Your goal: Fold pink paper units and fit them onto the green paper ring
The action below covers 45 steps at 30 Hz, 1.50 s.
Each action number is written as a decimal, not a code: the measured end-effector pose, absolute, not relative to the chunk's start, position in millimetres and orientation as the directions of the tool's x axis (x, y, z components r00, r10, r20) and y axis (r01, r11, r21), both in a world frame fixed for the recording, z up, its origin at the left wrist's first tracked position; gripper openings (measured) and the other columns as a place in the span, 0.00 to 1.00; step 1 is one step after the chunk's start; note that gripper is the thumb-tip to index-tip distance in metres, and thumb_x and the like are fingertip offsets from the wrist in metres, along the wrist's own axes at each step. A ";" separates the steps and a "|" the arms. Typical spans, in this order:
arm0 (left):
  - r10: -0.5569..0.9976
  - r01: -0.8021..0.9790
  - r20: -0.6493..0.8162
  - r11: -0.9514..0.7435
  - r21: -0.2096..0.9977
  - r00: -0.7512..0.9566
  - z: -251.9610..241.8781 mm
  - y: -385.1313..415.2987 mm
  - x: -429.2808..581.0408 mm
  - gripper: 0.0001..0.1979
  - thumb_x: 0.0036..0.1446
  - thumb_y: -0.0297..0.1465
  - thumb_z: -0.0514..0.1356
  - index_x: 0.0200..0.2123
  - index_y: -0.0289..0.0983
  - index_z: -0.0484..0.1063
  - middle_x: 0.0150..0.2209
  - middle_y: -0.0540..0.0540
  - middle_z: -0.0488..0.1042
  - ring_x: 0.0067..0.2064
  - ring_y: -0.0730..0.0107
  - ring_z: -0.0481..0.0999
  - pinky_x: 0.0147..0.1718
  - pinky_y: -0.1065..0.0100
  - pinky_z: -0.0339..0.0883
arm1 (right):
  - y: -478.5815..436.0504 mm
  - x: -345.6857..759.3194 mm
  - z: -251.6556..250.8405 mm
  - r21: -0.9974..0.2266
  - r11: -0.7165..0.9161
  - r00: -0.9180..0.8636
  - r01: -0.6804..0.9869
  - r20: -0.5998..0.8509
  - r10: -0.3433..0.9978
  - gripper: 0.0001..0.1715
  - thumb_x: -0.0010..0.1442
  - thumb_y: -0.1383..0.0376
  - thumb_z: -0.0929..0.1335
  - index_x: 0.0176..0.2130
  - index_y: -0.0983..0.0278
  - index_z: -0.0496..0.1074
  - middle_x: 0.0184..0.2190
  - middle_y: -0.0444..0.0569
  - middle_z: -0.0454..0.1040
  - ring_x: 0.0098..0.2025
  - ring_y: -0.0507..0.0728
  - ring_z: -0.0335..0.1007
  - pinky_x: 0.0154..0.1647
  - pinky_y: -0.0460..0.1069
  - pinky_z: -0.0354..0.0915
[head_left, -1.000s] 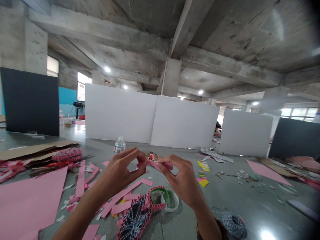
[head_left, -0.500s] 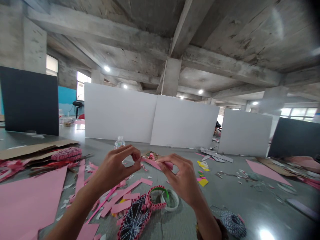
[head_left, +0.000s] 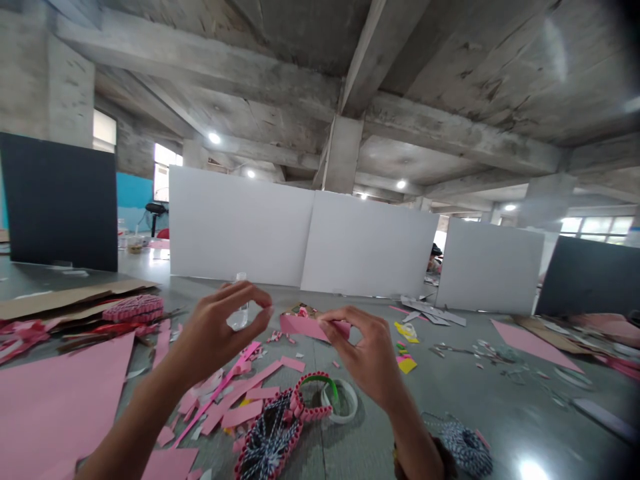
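My right hand (head_left: 353, 340) pinches a short pink paper strip (head_left: 303, 327) near its right end, above the table. The strip's left end is free, and my left hand (head_left: 235, 320) hovers just beside it. The thumb and index finger of my left hand curve toward each other in a loose ring, with nothing visible between them. Below my hands lies an oval piece (head_left: 270, 440) with a ruffled pink rim and dark-and-white cord inside. A ruffled pink loop (head_left: 314, 413) with a green inner band touches it, beside a white tape ring (head_left: 345, 401).
A clear bottle (head_left: 239, 319) stands behind my left hand. Pink paper scraps (head_left: 240, 413) litter the table. A pink sheet (head_left: 60, 393) lies at left, a cord bundle (head_left: 465, 447) at right. Scissors (head_left: 453, 348) lie farther right. White panels (head_left: 370, 247) stand along the back.
My left hand has moved left, away from the strip's left end. The strip now shows more of its flat face. My right hand has barely moved and keeps its pinch.
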State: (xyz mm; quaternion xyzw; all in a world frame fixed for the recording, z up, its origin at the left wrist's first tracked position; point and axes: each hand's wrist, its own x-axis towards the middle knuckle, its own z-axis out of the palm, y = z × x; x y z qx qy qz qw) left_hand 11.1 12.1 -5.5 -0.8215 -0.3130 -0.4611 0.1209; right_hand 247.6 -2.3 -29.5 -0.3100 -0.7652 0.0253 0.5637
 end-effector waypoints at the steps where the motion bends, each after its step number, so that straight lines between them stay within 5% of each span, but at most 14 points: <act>1: 0.390 0.595 0.816 -0.800 0.071 0.427 -6.2 10.5 14.6 0.04 0.63 0.31 0.58 0.40 0.40 0.72 0.38 0.51 0.76 0.40 0.70 0.74 0.41 0.69 0.65 | -2.5 246.1 -29.9 -0.386 0.811 -0.182 0.439 0.846 0.501 0.05 0.63 0.69 0.70 0.36 0.60 0.77 0.34 0.41 0.79 0.37 0.51 0.74 0.42 0.43 0.63; 6: 0.265 0.480 0.761 -0.874 -0.070 0.593 -14.6 8.4 35.6 0.08 0.67 0.29 0.56 0.48 0.42 0.71 0.36 0.51 0.76 0.37 0.70 0.72 0.40 0.66 0.61 | -3.4 236.8 -32.4 -0.362 0.833 -0.208 0.418 0.855 0.475 0.05 0.63 0.69 0.69 0.37 0.60 0.76 0.34 0.41 0.78 0.37 0.52 0.74 0.42 0.45 0.63; 18: 0.162 0.531 0.711 -0.779 -0.334 0.684 -18.3 10.9 40.6 0.05 0.67 0.28 0.55 0.38 0.36 0.69 0.33 0.49 0.72 0.33 0.68 0.67 0.37 0.64 0.57 | 5.1 230.6 -39.7 -0.171 0.741 -0.173 0.649 0.916 0.363 0.07 0.50 0.74 0.69 0.26 0.63 0.73 0.27 0.44 0.76 0.32 0.55 0.72 0.36 0.47 0.61; 28: 0.161 0.554 0.743 -0.769 -0.318 0.650 -13.6 8.3 31.7 0.05 0.66 0.27 0.56 0.37 0.37 0.71 0.33 0.50 0.74 0.35 0.69 0.70 0.40 0.64 0.58 | 20.1 251.9 -38.5 -0.190 0.655 -0.098 0.732 0.921 0.377 0.08 0.51 0.74 0.68 0.27 0.62 0.74 0.26 0.42 0.77 0.30 0.54 0.73 0.36 0.47 0.62; 32: 0.151 0.556 0.803 -0.792 -0.251 0.577 -5.4 1.3 20.6 0.04 0.64 0.27 0.58 0.42 0.38 0.72 0.33 0.50 0.74 0.35 0.69 0.70 0.40 0.65 0.60 | 18.2 271.4 -28.8 -0.304 0.622 0.039 0.722 0.914 0.403 0.06 0.55 0.70 0.70 0.28 0.62 0.76 0.25 0.43 0.77 0.28 0.54 0.72 0.34 0.47 0.63; 37: 0.124 0.529 0.832 -0.820 -0.221 0.541 -3.6 -2.8 25.0 0.06 0.64 0.26 0.59 0.44 0.39 0.73 0.34 0.50 0.75 0.34 0.71 0.71 0.39 0.66 0.61 | -5.8 263.1 -21.3 -0.368 0.825 -0.221 0.429 0.843 0.491 0.11 0.63 0.61 0.70 0.46 0.58 0.77 0.42 0.44 0.79 0.37 0.53 0.75 0.42 0.46 0.68; 45: 0.054 0.450 0.870 -0.870 -0.200 0.490 -9.3 1.4 36.6 0.09 0.58 0.21 0.63 0.40 0.39 0.73 0.33 0.51 0.77 0.34 0.73 0.74 0.37 0.68 0.66 | -5.5 249.7 -26.5 -0.285 0.889 -0.349 0.358 0.842 0.411 0.07 0.65 0.66 0.69 0.41 0.60 0.78 0.35 0.45 0.80 0.37 0.54 0.76 0.45 0.48 0.68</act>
